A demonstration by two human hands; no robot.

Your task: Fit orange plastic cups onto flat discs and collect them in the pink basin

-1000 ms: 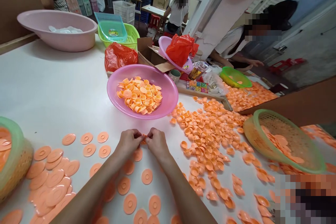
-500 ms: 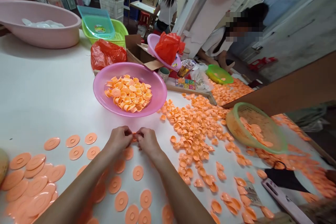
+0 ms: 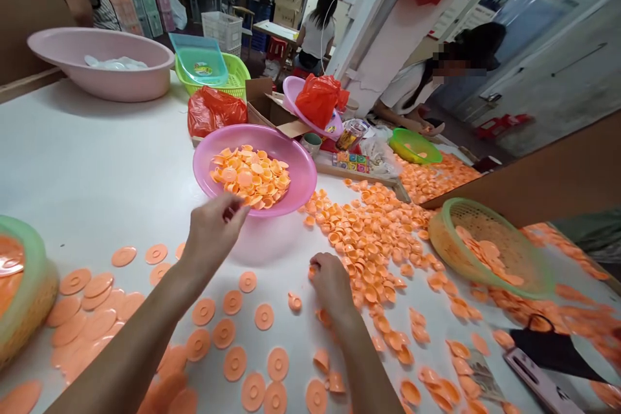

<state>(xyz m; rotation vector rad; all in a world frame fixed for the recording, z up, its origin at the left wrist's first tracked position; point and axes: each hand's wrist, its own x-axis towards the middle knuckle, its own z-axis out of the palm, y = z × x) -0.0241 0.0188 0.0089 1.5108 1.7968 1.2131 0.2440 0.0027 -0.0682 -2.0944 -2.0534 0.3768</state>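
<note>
My left hand (image 3: 218, 226) is over the near rim of a pink bowl (image 3: 204, 174), fingers curled into a pinch; whatever is between the fingertips is hidden. Inside the bowl lies a heap of small orange plastic cups (image 3: 252, 171), with some flat pieces among them. At the edge of the loose cup pile (image 3: 369, 239), my right hand (image 3: 332, 284) closes its fingers round a small orange cup (image 3: 311, 273). A single cup (image 3: 294, 301) stands just left of that hand. Flat orange discs (image 3: 264, 316), like little saucers, lie scattered between my forearms.
Overlapping larger discs (image 3: 97, 330) lie at the left beside a green-rimmed basket (image 3: 29, 233). Another basket (image 3: 451, 252) stands right, near a phone (image 3: 538, 378) and black mask (image 3: 553, 346). Red bags (image 3: 216, 113) and a box edge the back. A co-worker (image 3: 412, 90) leans over a green basket.
My hands have parted from a shared hold on a small orange piece. The left went up to the pink bowl, the right across to the cup pile. The camera view has shifted.
</note>
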